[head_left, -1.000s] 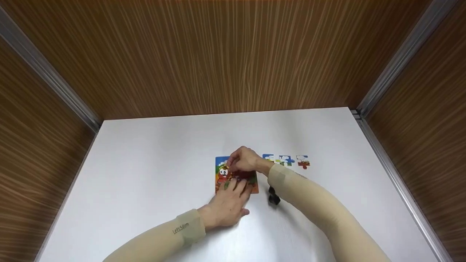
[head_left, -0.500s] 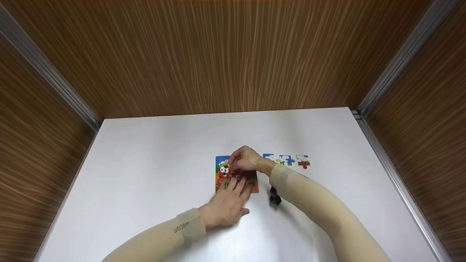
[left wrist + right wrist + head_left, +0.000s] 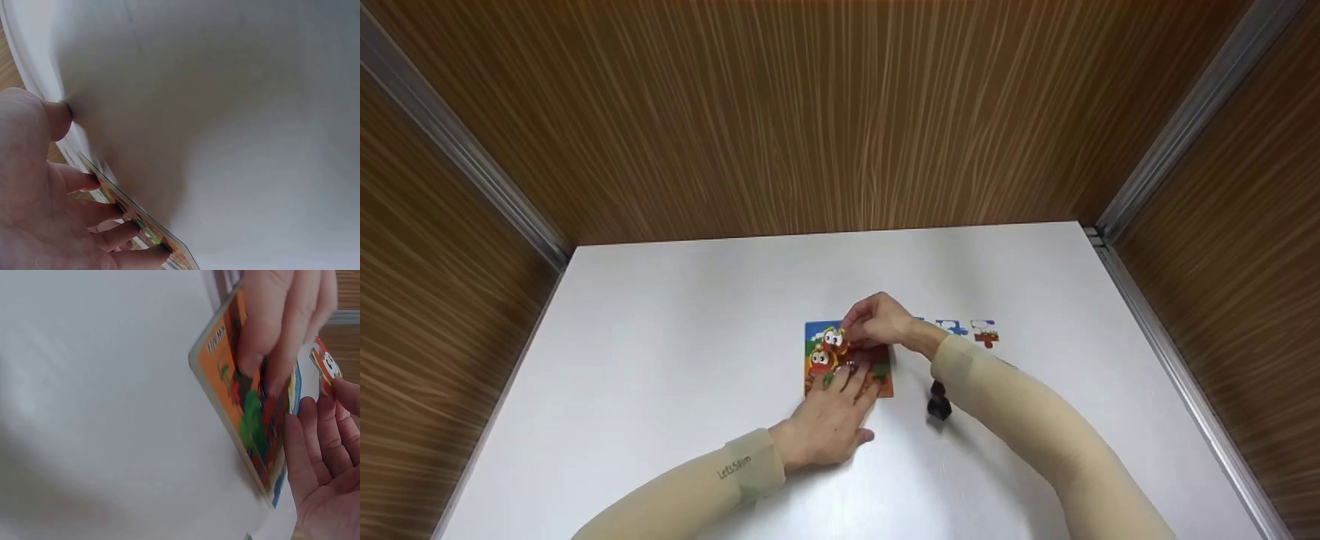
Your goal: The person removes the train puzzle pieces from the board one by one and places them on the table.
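A colourful cartoon puzzle board [image 3: 851, 367] lies mid-table. My left hand [image 3: 851, 379] rests flat on its near half, fingers straight and pressing it down; the left wrist view shows those fingers [image 3: 121, 216] on the board's edge [image 3: 147, 228]. My right hand [image 3: 855, 334] is over the board's far edge and pinches a small puzzle piece [image 3: 834, 339] with cartoon eyes, lifted just above the board. In the right wrist view the piece [image 3: 325, 365] sits at my right fingertips [image 3: 343, 391], beside the board [image 3: 247, 410].
Loose puzzle pieces [image 3: 960, 328] lie in a row right of the board, the last one red and white [image 3: 985, 334]. The white table [image 3: 660, 360] is boxed in by wood-grain walls [image 3: 810, 112] at the back and both sides.
My right hand has risen and shifted slightly right and away, lifting the eyed piece off the board. The left hand has stayed put.
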`<state>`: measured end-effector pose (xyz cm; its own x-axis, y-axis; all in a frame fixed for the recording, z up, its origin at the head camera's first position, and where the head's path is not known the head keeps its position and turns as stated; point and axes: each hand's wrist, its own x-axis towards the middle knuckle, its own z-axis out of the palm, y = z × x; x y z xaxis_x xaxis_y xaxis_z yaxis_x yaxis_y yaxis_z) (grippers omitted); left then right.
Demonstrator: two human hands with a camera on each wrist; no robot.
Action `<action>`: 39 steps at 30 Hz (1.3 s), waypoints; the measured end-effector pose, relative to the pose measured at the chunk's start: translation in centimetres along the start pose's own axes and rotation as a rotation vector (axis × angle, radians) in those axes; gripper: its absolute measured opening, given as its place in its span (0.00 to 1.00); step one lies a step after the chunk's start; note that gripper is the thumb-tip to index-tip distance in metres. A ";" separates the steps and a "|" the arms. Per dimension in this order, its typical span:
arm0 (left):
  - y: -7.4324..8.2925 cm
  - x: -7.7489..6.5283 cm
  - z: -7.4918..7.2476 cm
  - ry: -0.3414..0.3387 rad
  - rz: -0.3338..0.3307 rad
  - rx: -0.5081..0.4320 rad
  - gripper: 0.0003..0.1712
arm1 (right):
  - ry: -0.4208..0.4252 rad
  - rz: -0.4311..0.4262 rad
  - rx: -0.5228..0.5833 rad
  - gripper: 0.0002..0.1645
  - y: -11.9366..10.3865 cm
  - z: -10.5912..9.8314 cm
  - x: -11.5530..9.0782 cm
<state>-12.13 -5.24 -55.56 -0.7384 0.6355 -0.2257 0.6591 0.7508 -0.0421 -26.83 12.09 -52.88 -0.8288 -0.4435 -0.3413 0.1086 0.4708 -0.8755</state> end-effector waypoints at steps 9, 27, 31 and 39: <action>0.0 0.1 -0.2 -0.019 -0.008 -0.059 0.46 | 0.036 -0.003 -0.013 0.09 0.5 -3.4 -1.6; 0.2 0.1 -0.3 -0.027 -0.013 -0.089 0.46 | 0.071 0.003 -0.087 0.13 4.5 -8.5 -6.2; 0.2 0.1 -0.3 -0.029 -0.013 -0.105 0.47 | 0.079 0.015 -0.088 0.12 5.5 -8.6 -7.0; 0.2 0.1 -0.2 -0.024 -0.016 -0.076 0.47 | 0.078 0.028 -0.110 0.11 6.9 -8.3 -7.3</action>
<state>-12.09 -4.98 -55.37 -0.7443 0.6197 -0.2490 0.6341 0.7727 0.0277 -24.58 24.95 -53.57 -0.8668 -0.3703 -0.3340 0.0753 0.5650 -0.8217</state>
